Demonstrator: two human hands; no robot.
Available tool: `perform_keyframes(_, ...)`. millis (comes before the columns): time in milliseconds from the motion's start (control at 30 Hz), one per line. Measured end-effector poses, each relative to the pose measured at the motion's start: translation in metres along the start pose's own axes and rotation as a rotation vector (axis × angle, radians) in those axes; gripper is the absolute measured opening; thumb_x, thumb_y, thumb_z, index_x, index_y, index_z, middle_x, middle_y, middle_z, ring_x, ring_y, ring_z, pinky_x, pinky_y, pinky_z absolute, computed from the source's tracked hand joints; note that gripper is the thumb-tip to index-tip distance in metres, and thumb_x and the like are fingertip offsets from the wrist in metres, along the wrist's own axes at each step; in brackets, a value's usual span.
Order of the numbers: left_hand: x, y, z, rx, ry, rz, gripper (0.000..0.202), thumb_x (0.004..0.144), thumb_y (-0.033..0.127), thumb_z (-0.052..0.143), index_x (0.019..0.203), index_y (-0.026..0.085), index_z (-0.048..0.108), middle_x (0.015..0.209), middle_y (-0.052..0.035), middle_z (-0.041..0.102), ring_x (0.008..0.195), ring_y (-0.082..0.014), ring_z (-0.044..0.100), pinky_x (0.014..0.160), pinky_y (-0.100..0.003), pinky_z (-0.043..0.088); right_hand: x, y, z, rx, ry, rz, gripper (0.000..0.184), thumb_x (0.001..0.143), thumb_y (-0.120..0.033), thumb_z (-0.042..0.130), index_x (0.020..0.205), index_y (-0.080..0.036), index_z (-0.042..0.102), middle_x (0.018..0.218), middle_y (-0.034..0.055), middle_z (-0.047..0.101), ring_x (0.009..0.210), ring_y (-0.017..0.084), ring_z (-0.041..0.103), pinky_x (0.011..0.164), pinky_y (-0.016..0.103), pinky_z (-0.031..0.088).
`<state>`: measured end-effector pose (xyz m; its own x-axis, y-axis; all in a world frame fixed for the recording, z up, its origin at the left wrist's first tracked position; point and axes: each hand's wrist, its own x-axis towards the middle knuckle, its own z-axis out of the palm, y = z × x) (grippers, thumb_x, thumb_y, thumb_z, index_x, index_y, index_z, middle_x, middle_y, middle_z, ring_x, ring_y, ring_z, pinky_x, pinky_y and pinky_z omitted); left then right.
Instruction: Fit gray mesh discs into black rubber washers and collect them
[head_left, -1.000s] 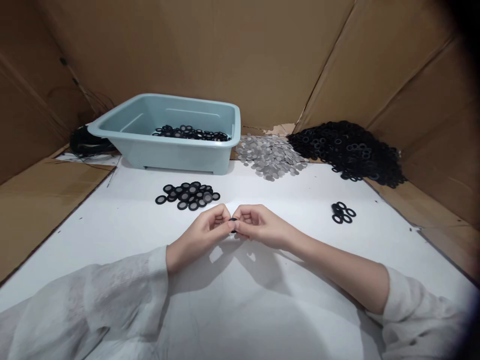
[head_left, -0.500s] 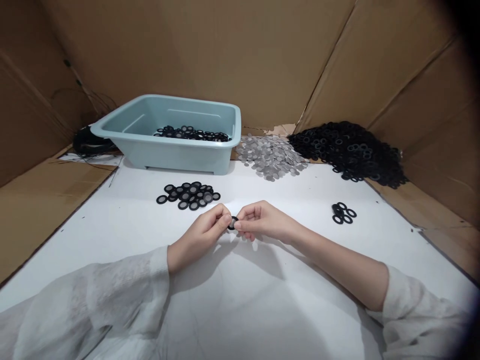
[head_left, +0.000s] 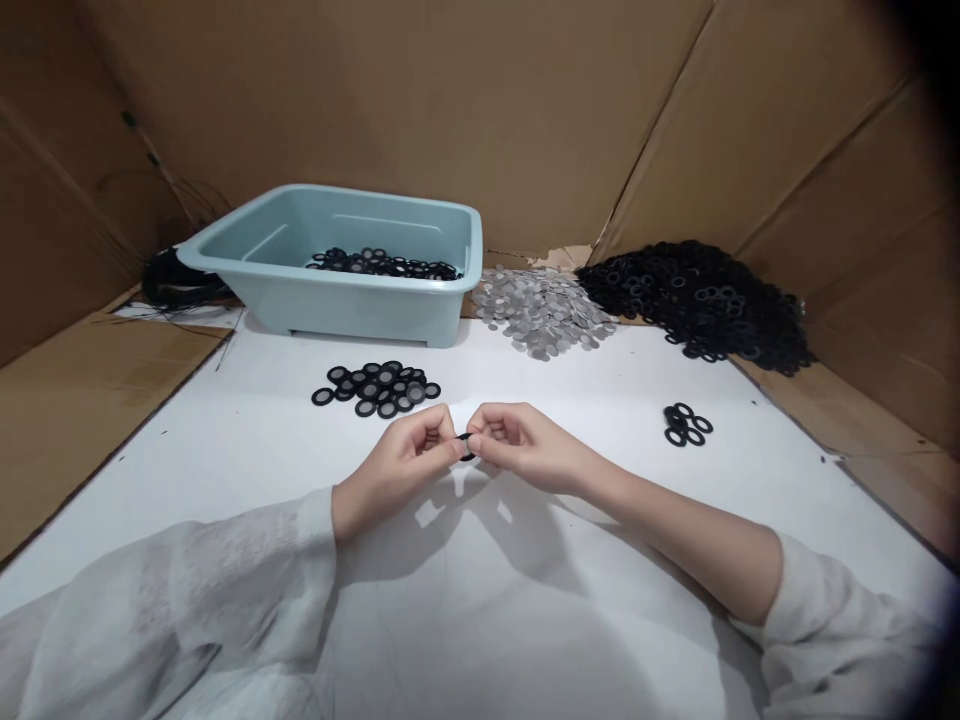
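Between bare hands point(head_left: 409, 452), one flat, round black ring point(head_left: 467, 457).

Brown cardboard walls point(head_left: 420, 110) border a white tabletop point(head_left: 570, 395).

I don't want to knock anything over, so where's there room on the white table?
Bare tabletop shows past the right hand, between the grey-centred rings and the few loose rings. Another patch, partly shadowed, lies between the sleeves. The back is crowded: blue tub, grey discs, big black heap.
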<state>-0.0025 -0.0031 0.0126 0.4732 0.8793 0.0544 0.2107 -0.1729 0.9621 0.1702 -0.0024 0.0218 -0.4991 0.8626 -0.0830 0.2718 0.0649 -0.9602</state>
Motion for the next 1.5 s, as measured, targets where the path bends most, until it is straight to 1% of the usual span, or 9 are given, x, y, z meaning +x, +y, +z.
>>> perform_keyframes(167,0.0000,-0.0005,-0.0001,0.044,0.020,0.001,0.026,0.081,0.035,0.047,0.064,0.017,0.039,0.058,0.0048,0.035,0.051,-0.0081,0.032,0.047,-0.021,0.026,0.0010,-0.0019,-0.0017,0.036,0.065,0.035,0.017,0.075,-0.031,0.056,0.071,-0.016,0.050,0.054,-0.0027,0.047,0.049,0.008,0.044,0.047,0.020,0.033)
perform_keyframes(367,-0.0002,-0.0062,0.0018,0.097,0.025,-0.006,0.027,0.087,0.037,0.037,0.067,0.018,0.038,0.056,0.0057,0.031,0.050,-0.0089,0.028,0.049,-0.022,0.026,0.0070,0.0015,-0.0022,0.229,-0.041,0.156,0.024,0.070,-0.036,0.062,0.071,-0.014,0.053,0.057,0.0000,0.055,0.047,0.008,0.048,0.049,0.022,0.041)
perform_keyframes(567,-0.0002,-0.0068,0.0022,0.140,0.019,-0.002,0.028,0.088,0.035,0.035,0.066,0.017,0.040,0.058,0.0043,0.035,0.053,-0.0096,0.032,0.051,-0.022,0.027,0.0068,0.0027,0.0010,0.194,-0.001,0.168,0.018,0.076,-0.030,0.055,0.068,-0.015,0.051,0.055,-0.0013,0.052,0.047,0.007,0.045,0.047,0.020,0.036)
perform_keyframes(700,-0.0001,-0.0043,0.0016,0.120,-0.028,-0.018,0.025,0.084,0.033,0.041,0.064,0.017,0.037,0.057,0.0053,0.033,0.051,-0.0086,0.031,0.048,-0.021,0.025,0.0047,0.0057,0.0034,0.111,0.028,0.092,0.017,0.078,-0.029,0.052,0.068,-0.015,0.049,0.052,-0.0031,0.047,0.047,0.007,0.042,0.046,0.019,0.031)
perform_keyframes(867,-0.0001,-0.0010,0.0003,0.111,0.035,0.017,0.024,0.080,0.028,0.045,0.060,0.017,0.037,0.056,0.0053,0.035,0.049,-0.0076,0.032,0.047,-0.021,0.026,0.0023,0.0030,0.0028,0.036,0.061,0.035,0.015,0.078,-0.028,0.051,0.070,-0.015,0.048,0.054,-0.0027,0.048,0.049,0.008,0.043,0.047,0.019,0.033)
perform_keyframes(1267,-0.0016,-0.0068,0.0017,0.092,0.025,-0.009,0.026,0.083,0.034,0.043,0.065,0.017,0.037,0.056,0.0062,0.032,0.050,-0.0075,0.029,0.047,-0.020,0.025,0.0026,0.0033,0.0063,0.176,0.083,0.059,0.018,0.078,-0.030,0.053,0.070,-0.014,0.051,0.058,0.0001,0.054,0.048,0.007,0.048,0.046,0.019,0.038)
perform_keyframes(1333,-0.0007,-0.0058,0.0017,0.044,0.033,-0.018,0.026,0.084,0.034,0.043,0.064,0.017,0.037,0.056,0.0061,0.033,0.050,-0.0074,0.029,0.047,-0.020,0.025,0.0021,0.0030,0.0049,0.178,0.109,0.002,0.017,0.075,-0.029,0.058,0.081,-0.014,0.054,0.063,-0.0004,0.055,0.053,0.008,0.051,0.051,0.021,0.041)
perform_keyframes(1400,0.0002,-0.0051,0.0016,-0.005,0.032,-0.029,0.027,0.084,0.034,0.043,0.064,0.018,0.036,0.055,0.0061,0.034,0.049,-0.0074,0.030,0.046,-0.020,0.025,0.0017,0.0038,0.0041,0.149,0.130,-0.091,0.026,0.072,-0.026,0.062,0.094,-0.016,0.054,0.067,-0.0015,0.054,0.059,0.009,0.053,0.057,0.023,0.044)
perform_keyframes(1500,0.0013,-0.0055,0.0012,-0.064,0.017,-0.035,0.027,0.084,0.035,0.043,0.064,0.017,0.037,0.054,0.0060,0.035,0.049,-0.0074,0.031,0.047,-0.020,0.026,0.0019,0.0062,0.0042,0.069,0.160,-0.189,0.026,0.072,-0.022,0.062,0.096,-0.017,0.056,0.072,0.0001,0.056,0.066,0.011,0.054,0.063,0.025,0.045)
